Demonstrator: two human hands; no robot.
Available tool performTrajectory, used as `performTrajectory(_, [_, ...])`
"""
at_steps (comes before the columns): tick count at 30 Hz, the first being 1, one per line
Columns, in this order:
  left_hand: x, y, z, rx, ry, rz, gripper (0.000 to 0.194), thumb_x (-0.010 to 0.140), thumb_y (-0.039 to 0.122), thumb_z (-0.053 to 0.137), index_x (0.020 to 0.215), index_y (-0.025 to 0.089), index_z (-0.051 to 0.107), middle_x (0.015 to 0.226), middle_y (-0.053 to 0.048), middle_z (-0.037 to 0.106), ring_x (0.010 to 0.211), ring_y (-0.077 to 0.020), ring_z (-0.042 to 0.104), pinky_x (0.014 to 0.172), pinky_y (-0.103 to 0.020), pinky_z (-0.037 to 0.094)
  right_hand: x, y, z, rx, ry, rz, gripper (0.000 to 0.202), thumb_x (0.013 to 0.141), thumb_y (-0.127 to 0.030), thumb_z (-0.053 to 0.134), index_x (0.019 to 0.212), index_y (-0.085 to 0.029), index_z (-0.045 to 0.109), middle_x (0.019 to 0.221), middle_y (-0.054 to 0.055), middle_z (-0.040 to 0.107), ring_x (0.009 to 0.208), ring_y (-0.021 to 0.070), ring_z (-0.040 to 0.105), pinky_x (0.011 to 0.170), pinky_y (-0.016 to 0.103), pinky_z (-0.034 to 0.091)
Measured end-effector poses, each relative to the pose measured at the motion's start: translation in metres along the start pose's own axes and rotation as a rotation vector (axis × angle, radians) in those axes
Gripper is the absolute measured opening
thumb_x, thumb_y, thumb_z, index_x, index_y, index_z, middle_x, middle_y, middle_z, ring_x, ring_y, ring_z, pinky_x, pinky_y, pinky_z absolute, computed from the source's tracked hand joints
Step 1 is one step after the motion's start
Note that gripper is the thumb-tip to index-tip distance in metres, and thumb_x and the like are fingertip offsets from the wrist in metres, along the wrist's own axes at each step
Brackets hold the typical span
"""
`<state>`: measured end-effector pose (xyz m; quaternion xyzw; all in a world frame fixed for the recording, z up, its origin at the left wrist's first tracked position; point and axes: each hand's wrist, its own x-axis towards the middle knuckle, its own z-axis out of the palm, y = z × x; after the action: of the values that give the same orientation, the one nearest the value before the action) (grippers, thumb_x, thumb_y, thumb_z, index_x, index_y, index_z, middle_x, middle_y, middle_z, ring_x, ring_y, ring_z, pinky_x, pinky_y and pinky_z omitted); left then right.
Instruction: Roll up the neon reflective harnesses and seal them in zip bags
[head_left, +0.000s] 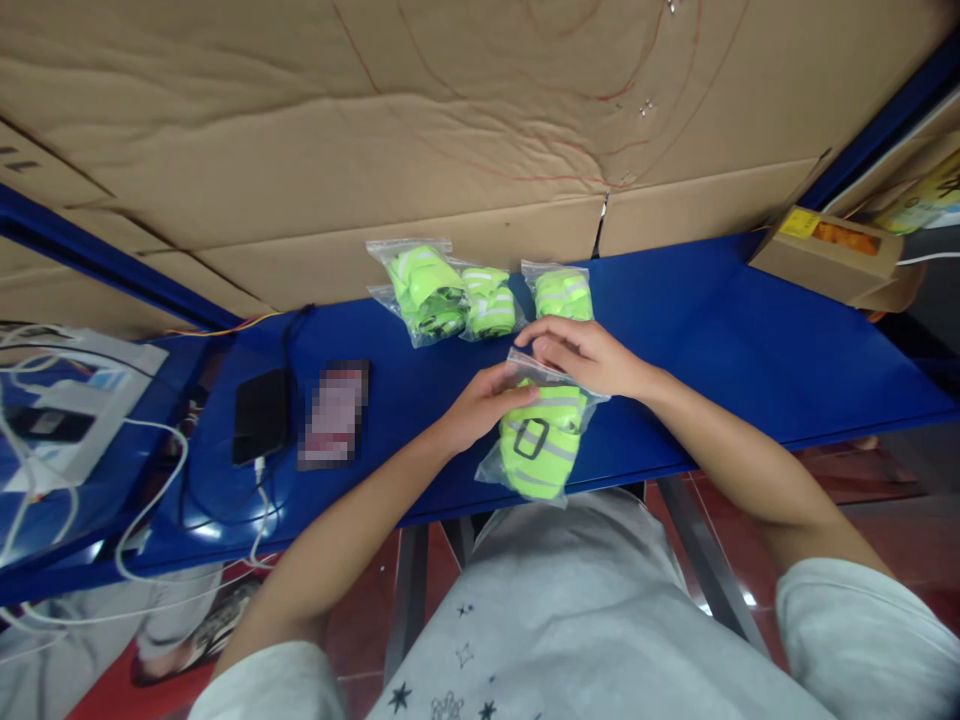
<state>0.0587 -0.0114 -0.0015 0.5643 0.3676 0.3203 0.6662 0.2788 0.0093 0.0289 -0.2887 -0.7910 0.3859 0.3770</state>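
Observation:
A clear zip bag [541, 440] holding a folded neon-yellow strap with grey stripes and a black buckle lies at the front edge of the blue table. My left hand [489, 402] grips its upper left part, thumb on top of the plastic. Over the bag's top right edge is my right hand [585, 355], fingers bent and close together near the zip; whether they pinch the plastic is hard to tell. Behind my hands sit more bagged neon straps: one bag [562, 293] just beyond my right hand, and others [427, 290] further left.
A black phone [261, 415] with a white cable and a blurred rectangular item [334, 415] lie on the blue table [697, 330] at left. White cables and a power strip are further left. A cardboard box [832, 260] stands at right, cardboard behind. Another person's foot shows lower left.

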Motion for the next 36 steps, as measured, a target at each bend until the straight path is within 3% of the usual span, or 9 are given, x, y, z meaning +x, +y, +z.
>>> performTrajectory(2, [0.001,0.001,-0.003,-0.004,0.045,0.007,0.044,0.076,0.045,0.089,0.11,0.019,0.081,0.114,-0.005,0.08,0.108,-0.0242,0.071,0.1,-0.032,0.052,0.001,-0.001,-0.005,-0.07,0.071,-0.012,0.033,0.111,-0.038,0.047,0.118,-0.016,0.07,0.091,0.004,0.072,0.075,0.0105,0.064,0.068,0.022,0.047])
performTrajectory(4, [0.003,0.0,-0.005,-0.001,0.072,0.011,0.041,0.077,0.043,0.088,0.109,0.02,0.082,0.113,-0.005,0.08,0.108,-0.0235,0.071,0.099,-0.031,0.052,0.002,-0.001,-0.008,-0.171,0.098,-0.044,0.03,0.108,-0.038,0.054,0.111,-0.016,0.073,0.097,0.006,0.075,0.08,0.012,0.066,0.072,0.023,0.048])
performTrajectory(9, [0.006,-0.002,-0.008,0.03,0.105,0.037,0.037,0.075,0.041,0.088,0.105,0.019,0.084,0.104,-0.004,0.08,0.1,-0.0217,0.07,0.092,-0.029,0.051,-0.002,-0.001,-0.001,-0.435,0.077,-0.109,0.018,0.1,-0.034,0.07,0.103,-0.017,0.075,0.089,0.003,0.073,0.072,0.0111,0.062,0.068,0.023,0.044])
performTrajectory(14, [0.006,0.001,-0.007,0.062,0.121,0.059,0.042,0.076,0.043,0.087,0.11,0.02,0.083,0.111,-0.005,0.08,0.106,-0.0236,0.07,0.096,-0.03,0.052,-0.006,-0.003,0.008,-0.556,0.157,-0.125,0.011,0.101,-0.026,0.067,0.098,-0.019,0.074,0.093,0.003,0.076,0.08,0.0136,0.068,0.07,0.025,0.044])
performTrajectory(20, [0.01,-0.003,-0.007,0.099,0.178,0.076,0.051,0.085,0.061,0.077,0.109,0.017,0.082,0.11,-0.007,0.08,0.106,-0.0247,0.07,0.093,-0.031,0.053,-0.007,0.002,0.011,-0.78,0.183,-0.065,0.027,0.109,-0.03,0.048,0.102,-0.019,0.071,0.09,0.004,0.078,0.074,0.0162,0.068,0.067,0.029,0.038])
performTrajectory(26, [0.014,-0.011,-0.01,0.159,0.21,0.1,0.058,0.088,0.069,0.07,0.106,0.015,0.081,0.101,-0.006,0.078,0.094,-0.0209,0.067,0.084,-0.028,0.05,-0.004,0.007,0.009,-0.752,0.079,-0.079,0.021,0.108,-0.031,0.052,0.107,-0.017,0.068,0.103,0.008,0.075,0.092,0.0207,0.068,0.077,0.031,0.043])
performTrajectory(29, [0.014,-0.013,-0.011,0.2,0.23,0.11,0.058,0.09,0.069,0.067,0.106,0.015,0.081,0.097,-0.005,0.077,0.089,-0.0191,0.064,0.081,-0.027,0.048,-0.003,0.01,0.011,-0.771,0.075,-0.11,0.019,0.106,-0.031,0.057,0.103,-0.017,0.069,0.1,0.008,0.072,0.093,0.0221,0.066,0.079,0.032,0.044])
performTrajectory(32, [0.014,-0.015,-0.012,0.236,0.241,0.113,0.058,0.092,0.069,0.064,0.105,0.015,0.08,0.09,-0.004,0.075,0.083,-0.0175,0.061,0.075,-0.026,0.045,-0.003,0.012,0.013,-0.782,0.023,-0.147,0.023,0.108,-0.026,0.05,0.098,-0.018,0.069,0.096,0.008,0.071,0.088,0.0211,0.064,0.079,0.032,0.044])
performTrajectory(36, [0.015,-0.016,-0.013,0.273,0.24,0.127,0.057,0.093,0.069,0.063,0.102,0.015,0.079,0.09,-0.003,0.073,0.081,-0.0166,0.059,0.074,-0.026,0.044,-0.004,0.013,0.016,-0.736,0.039,-0.114,0.02,0.107,-0.026,0.055,0.116,-0.016,0.069,0.105,0.009,0.073,0.093,0.0217,0.067,0.081,0.032,0.046])
